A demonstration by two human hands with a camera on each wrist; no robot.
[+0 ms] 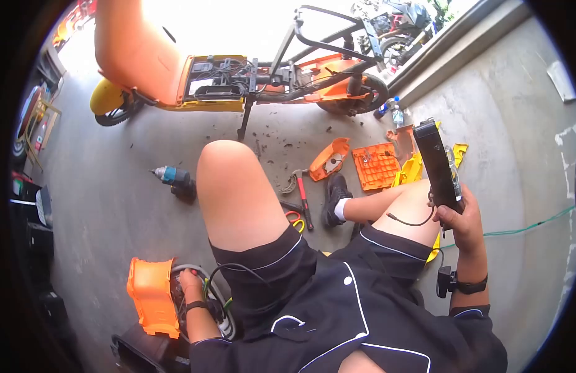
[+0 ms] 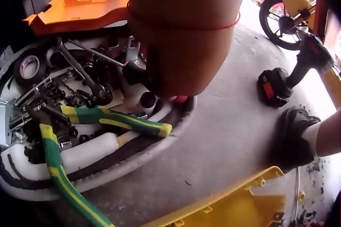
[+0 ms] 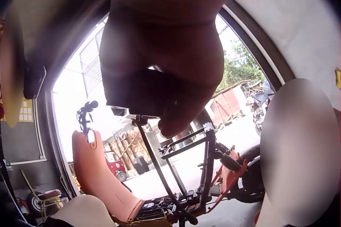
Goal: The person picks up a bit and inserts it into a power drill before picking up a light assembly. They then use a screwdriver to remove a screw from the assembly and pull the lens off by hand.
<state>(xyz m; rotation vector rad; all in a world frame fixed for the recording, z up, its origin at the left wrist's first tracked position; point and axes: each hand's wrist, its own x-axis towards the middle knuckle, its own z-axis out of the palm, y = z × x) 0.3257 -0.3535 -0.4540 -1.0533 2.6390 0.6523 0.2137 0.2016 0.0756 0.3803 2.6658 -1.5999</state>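
Right hand (image 1: 465,216) grips the black box (image 1: 438,168) by the right thigh (image 1: 397,217), left hand (image 1: 190,281) (fingers hidden, can't tell its grip) among the tools (image 2: 117,119), apparently choosing one, so the next move calls for a steady box.

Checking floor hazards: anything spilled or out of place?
Yes. Dark debris litters the floor beside the stripped scooter, and the hammer and drill sit loose nearby, possible trip hazards. The black box in the right hand has a loose-ended cable.
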